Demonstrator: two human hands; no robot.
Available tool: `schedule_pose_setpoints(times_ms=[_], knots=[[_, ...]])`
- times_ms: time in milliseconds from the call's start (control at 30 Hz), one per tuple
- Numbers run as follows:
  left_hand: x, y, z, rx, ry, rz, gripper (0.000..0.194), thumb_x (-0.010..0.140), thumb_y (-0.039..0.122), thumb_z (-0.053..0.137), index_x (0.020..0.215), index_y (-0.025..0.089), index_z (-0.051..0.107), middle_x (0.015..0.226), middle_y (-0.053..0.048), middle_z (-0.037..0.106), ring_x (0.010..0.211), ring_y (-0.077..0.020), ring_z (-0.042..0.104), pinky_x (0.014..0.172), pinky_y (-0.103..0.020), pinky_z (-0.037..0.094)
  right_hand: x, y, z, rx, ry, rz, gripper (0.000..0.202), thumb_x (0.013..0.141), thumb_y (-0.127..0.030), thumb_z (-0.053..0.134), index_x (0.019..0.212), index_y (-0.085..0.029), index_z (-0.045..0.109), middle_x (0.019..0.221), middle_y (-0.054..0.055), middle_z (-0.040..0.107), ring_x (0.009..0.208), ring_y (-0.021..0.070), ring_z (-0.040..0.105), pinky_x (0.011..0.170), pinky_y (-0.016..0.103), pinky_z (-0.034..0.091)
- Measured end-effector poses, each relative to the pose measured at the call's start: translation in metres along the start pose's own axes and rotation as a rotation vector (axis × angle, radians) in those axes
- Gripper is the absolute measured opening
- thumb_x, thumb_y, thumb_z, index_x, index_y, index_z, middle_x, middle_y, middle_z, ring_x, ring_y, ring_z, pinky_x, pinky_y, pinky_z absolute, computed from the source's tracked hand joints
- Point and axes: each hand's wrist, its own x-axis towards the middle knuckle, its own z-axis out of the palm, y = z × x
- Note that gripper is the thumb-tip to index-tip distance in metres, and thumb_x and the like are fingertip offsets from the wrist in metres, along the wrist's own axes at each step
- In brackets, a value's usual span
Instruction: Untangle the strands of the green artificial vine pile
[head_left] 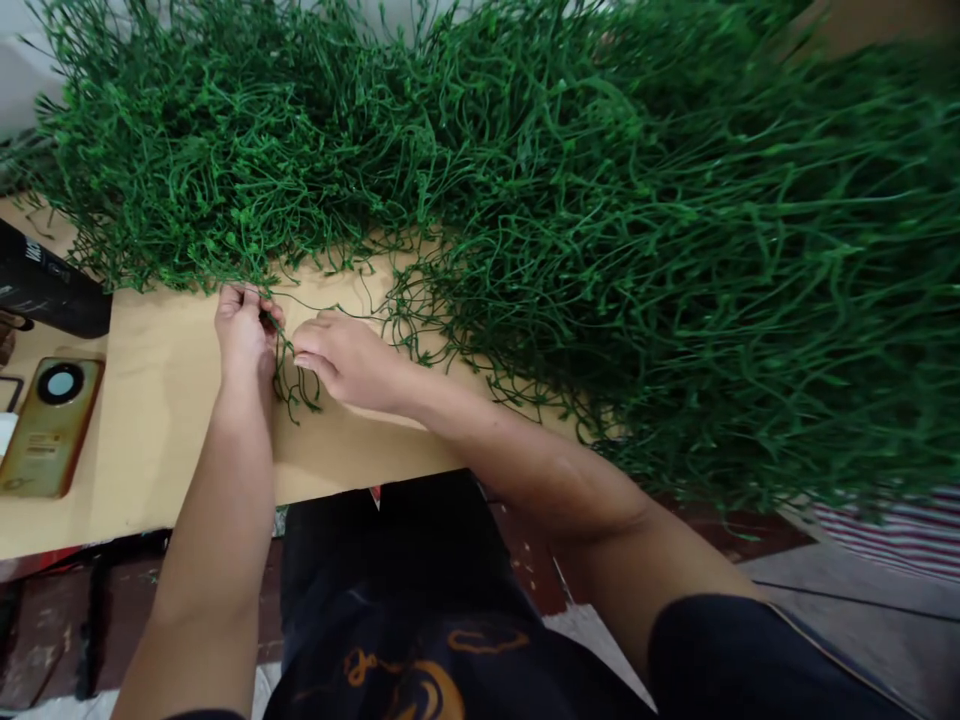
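Observation:
My left hand [244, 315] is closed around a small bunch of green plastic-looking stems [289, 385], above the tan board. The bunch's thin strands and small forked tips hang down between my hands. My right hand [341, 355] is beside it, thumb and fingers pinched together at the edge of the bunch, where a stem meets the fingertips. Its inner fingers are partly hidden. One long thin stem runs across the board behind my right hand toward the big pile [675, 250] of similar green stems.
Another heap of green stems [225, 160] covers the far side of the tan board [180, 420]. On the left lie a gold phone [56, 430] and a black cylinder [49, 280] with white lettering. Striped red and white fabric [892, 530] shows at the lower right.

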Motion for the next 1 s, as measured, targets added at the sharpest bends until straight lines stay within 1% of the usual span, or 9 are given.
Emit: schedule_pose_setpoints(times_ms=[67,167,233,300,433,533,700,800,1000], knots=[[0.0,0.001,-0.003,-0.031,0.024,0.021,0.027,0.087,0.003,0.035,0.065,0.02,0.035,0.044,0.009,0.037,0.034,-0.0045,0.037,0.039,-0.017,0.029,-0.007,-0.01,0.001,0.026,-0.015,-0.07,0.021,0.086,-0.014,0.037,0.068,-0.016,0.046,0.071,0.004,0.05,0.074,0.0142,0.041,0.075,0.029,0.035],[0.004,0.003,-0.011,-0.124,0.094,0.053,0.027,0.086,0.001,0.036,0.067,0.02,0.034,0.047,0.008,0.034,0.037,-0.0044,0.035,0.041,-0.018,0.03,-0.026,-0.027,-0.001,0.06,-0.153,-0.345,0.018,0.08,-0.007,0.04,0.067,-0.016,0.048,0.068,0.002,0.05,0.07,0.0129,0.041,0.074,0.027,0.037],[0.007,0.005,-0.015,-0.149,0.09,0.05,0.027,0.087,0.002,0.036,0.068,0.02,0.035,0.048,0.008,0.035,0.039,-0.0045,0.035,0.043,-0.018,0.031,-0.04,-0.031,-0.008,0.005,-0.169,-0.456,0.018,0.079,-0.006,0.041,0.069,-0.016,0.052,0.066,0.002,0.05,0.069,0.013,0.041,0.074,0.027,0.038],[0.008,0.006,-0.016,-0.128,0.054,0.051,0.026,0.089,0.005,0.036,0.068,0.02,0.036,0.048,0.007,0.037,0.041,-0.0047,0.037,0.044,-0.019,0.033,-0.052,-0.024,-0.022,-0.128,-0.055,-0.318,0.021,0.082,-0.009,0.04,0.07,-0.015,0.056,0.067,0.004,0.05,0.07,0.0145,0.042,0.075,0.031,0.039],[0.008,0.005,-0.012,-0.082,0.063,0.011,0.025,0.092,0.012,0.037,0.068,0.02,0.036,0.046,0.008,0.041,0.041,-0.0042,0.044,0.044,-0.016,0.036,-0.066,0.007,-0.054,-0.389,0.24,0.172,0.018,0.083,-0.024,0.05,0.078,-0.012,0.062,0.08,0.012,0.053,0.085,0.0233,0.046,0.08,0.043,0.039],[0.008,0.005,-0.011,-0.051,0.055,-0.005,0.025,0.091,0.013,0.041,0.067,0.02,0.036,0.046,0.008,0.043,0.041,-0.0043,0.047,0.042,-0.014,0.035,-0.063,0.019,-0.059,-0.39,0.369,0.26,0.022,0.083,-0.032,0.053,0.089,-0.014,0.064,0.091,0.013,0.054,0.094,0.0271,0.046,0.085,0.047,0.038],[0.01,0.005,-0.011,-0.021,0.044,0.005,0.024,0.091,0.014,0.04,0.068,0.021,0.036,0.045,0.009,0.044,0.039,-0.0042,0.047,0.043,-0.013,0.036,-0.021,0.006,-0.019,-0.274,0.206,0.163,0.032,0.088,-0.033,0.048,0.098,-0.007,0.064,0.1,0.016,0.057,0.102,0.0261,0.047,0.091,0.043,0.036],[0.011,0.005,-0.01,-0.024,0.049,0.018,0.024,0.091,0.011,0.035,0.069,0.021,0.035,0.044,0.009,0.043,0.038,-0.0042,0.046,0.042,-0.013,0.036,0.007,0.006,0.005,-0.219,0.137,0.169,0.033,0.087,-0.031,0.049,0.103,-0.005,0.063,0.104,0.018,0.057,0.103,0.0258,0.047,0.088,0.039,0.036],[0.013,0.003,-0.01,-0.013,0.015,0.033,0.025,0.091,0.011,0.036,0.068,0.02,0.037,0.045,0.009,0.042,0.038,-0.005,0.046,0.045,-0.015,0.038,0.018,0.018,0.014,-0.079,0.026,0.126,0.021,0.088,-0.018,0.041,0.085,-0.012,0.06,0.09,0.011,0.06,0.086,0.0183,0.049,0.08,0.031,0.035]])
